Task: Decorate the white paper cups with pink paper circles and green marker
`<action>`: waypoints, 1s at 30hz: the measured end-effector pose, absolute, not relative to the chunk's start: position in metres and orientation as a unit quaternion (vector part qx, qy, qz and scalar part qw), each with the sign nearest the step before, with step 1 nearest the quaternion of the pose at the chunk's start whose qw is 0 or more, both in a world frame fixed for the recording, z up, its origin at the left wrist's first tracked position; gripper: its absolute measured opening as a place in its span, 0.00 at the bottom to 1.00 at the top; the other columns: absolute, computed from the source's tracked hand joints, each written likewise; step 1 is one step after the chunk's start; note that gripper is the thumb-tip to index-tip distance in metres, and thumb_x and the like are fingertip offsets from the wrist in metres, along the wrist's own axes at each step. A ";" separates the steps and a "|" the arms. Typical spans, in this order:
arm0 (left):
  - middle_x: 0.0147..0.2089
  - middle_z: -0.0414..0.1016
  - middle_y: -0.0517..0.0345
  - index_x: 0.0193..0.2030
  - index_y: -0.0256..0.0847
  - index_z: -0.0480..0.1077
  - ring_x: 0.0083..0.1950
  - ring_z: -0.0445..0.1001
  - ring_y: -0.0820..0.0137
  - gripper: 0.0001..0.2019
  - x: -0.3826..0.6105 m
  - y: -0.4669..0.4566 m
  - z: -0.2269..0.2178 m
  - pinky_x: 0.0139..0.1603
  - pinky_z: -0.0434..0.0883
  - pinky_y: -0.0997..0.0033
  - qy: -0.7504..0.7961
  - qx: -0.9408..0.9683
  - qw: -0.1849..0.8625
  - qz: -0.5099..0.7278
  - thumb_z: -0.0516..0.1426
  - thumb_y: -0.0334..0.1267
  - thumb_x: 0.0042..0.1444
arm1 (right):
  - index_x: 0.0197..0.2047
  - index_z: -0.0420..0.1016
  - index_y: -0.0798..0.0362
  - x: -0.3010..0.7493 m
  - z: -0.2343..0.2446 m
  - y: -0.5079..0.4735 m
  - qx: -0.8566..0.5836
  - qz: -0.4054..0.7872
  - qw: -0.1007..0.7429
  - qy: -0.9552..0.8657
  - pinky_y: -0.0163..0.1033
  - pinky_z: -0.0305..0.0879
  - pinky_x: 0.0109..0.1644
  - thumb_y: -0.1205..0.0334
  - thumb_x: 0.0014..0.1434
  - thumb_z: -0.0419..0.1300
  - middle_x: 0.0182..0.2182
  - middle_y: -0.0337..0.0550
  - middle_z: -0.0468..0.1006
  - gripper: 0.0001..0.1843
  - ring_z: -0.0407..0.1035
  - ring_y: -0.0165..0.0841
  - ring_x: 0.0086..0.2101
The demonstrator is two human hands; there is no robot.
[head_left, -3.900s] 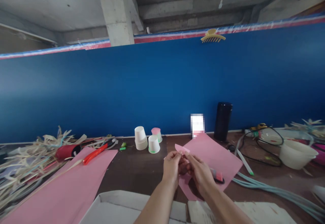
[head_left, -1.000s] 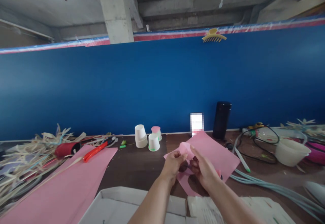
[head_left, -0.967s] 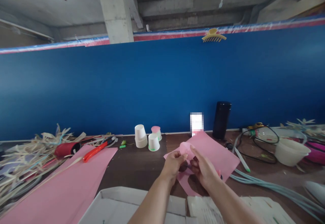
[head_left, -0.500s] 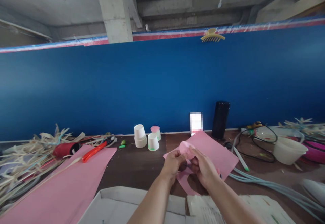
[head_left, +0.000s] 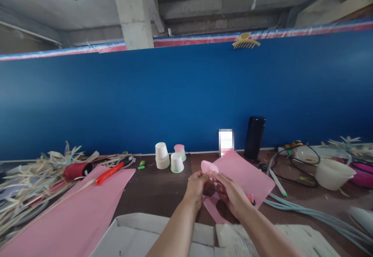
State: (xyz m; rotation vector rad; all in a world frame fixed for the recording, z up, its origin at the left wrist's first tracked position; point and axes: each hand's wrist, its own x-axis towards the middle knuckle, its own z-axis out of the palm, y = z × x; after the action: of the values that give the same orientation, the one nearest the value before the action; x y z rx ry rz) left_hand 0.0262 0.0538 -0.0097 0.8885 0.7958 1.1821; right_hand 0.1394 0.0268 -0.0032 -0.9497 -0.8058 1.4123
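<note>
Between both hands is a small rounded piece of pink paper [head_left: 209, 166], raised above the table. My left hand [head_left: 197, 186] pinches its lower edge from the left. My right hand [head_left: 229, 189] grips the same edge from the right, its fingertips almost meeting those of the left. Below and behind them lies a larger pink paper sheet [head_left: 247, 171] with a cut-out gap through which dark table shows. Beside my right hand a small red and dark object [head_left: 250, 198] is partly hidden; its kind I cannot make out.
White paper cups [head_left: 162, 157] stand upside down left of the hands. A black cylinder [head_left: 254, 138] is at the back. Red-handled pliers or scissors [head_left: 110, 173] lie on another pink sheet [head_left: 67, 214]. Farther right are a capped marker [head_left: 278, 182], pale cables [head_left: 314, 212] and a white cup [head_left: 332, 174].
The pink piece has turned between my fingers, now showing a flatter, rounder face and sitting slightly to the left. Both hands stay in nearly the same place.
</note>
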 end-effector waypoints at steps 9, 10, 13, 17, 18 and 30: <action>0.20 0.69 0.58 0.28 0.34 0.69 0.20 0.66 0.74 0.19 0.027 0.052 -0.007 0.23 0.62 0.73 0.336 0.370 0.679 0.538 0.65 0.48 0.37 | 0.25 0.65 0.54 0.138 -0.008 0.028 -0.425 0.583 0.578 -0.381 0.28 0.38 0.18 0.53 0.45 0.65 0.14 0.28 0.59 0.16 0.47 0.19 0.16; 0.20 0.68 0.58 0.28 0.33 0.69 0.20 0.66 0.74 0.20 0.027 0.052 -0.007 0.24 0.62 0.73 0.335 0.369 0.678 0.540 0.65 0.48 0.37 | 0.24 0.65 0.54 0.138 -0.008 0.029 -0.430 0.575 0.580 -0.386 0.28 0.38 0.19 0.53 0.45 0.65 0.14 0.29 0.59 0.16 0.47 0.20 0.16; 0.20 0.68 0.59 0.29 0.34 0.68 0.20 0.66 0.75 0.19 0.029 0.051 -0.007 0.25 0.63 0.73 0.334 0.369 0.674 0.546 0.65 0.47 0.37 | 0.22 0.64 0.54 0.139 -0.009 0.030 -0.446 0.554 0.582 -0.395 0.29 0.42 0.20 0.52 0.43 0.66 0.14 0.30 0.61 0.17 0.50 0.21 0.16; 0.24 0.69 0.58 0.33 0.36 0.67 0.22 0.66 0.75 0.18 0.028 0.052 -0.009 0.25 0.63 0.74 0.325 0.387 0.675 0.538 0.63 0.49 0.42 | 0.21 0.65 0.54 0.139 -0.008 0.030 -0.468 0.524 0.588 -0.400 0.29 0.46 0.21 0.51 0.44 0.65 0.14 0.30 0.61 0.17 0.52 0.21 0.17; 0.27 0.70 0.57 0.36 0.36 0.68 0.23 0.67 0.74 0.19 0.027 0.053 -0.009 0.26 0.64 0.73 0.338 0.397 0.660 0.541 0.61 0.50 0.45 | 0.21 0.65 0.54 0.140 -0.007 0.030 -0.472 0.521 0.591 -0.396 0.29 0.47 0.21 0.52 0.44 0.65 0.14 0.29 0.60 0.17 0.52 0.21 0.17; 0.53 0.64 0.50 0.47 0.44 0.67 0.56 0.60 0.61 0.19 0.018 0.035 0.005 0.55 0.60 0.55 0.442 0.733 -0.070 0.513 0.49 0.24 0.50 | 0.23 0.66 0.55 0.141 -0.004 0.030 -0.437 0.572 0.615 -0.323 0.28 0.45 0.18 0.56 0.45 0.66 0.15 0.30 0.60 0.14 0.51 0.20 0.16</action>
State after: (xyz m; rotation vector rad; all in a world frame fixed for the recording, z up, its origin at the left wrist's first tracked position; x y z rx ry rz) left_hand 0.0177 0.0354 0.0046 2.4101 1.4545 1.6869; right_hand 0.1409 0.0297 -0.0035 -1.0068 -0.7437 1.3179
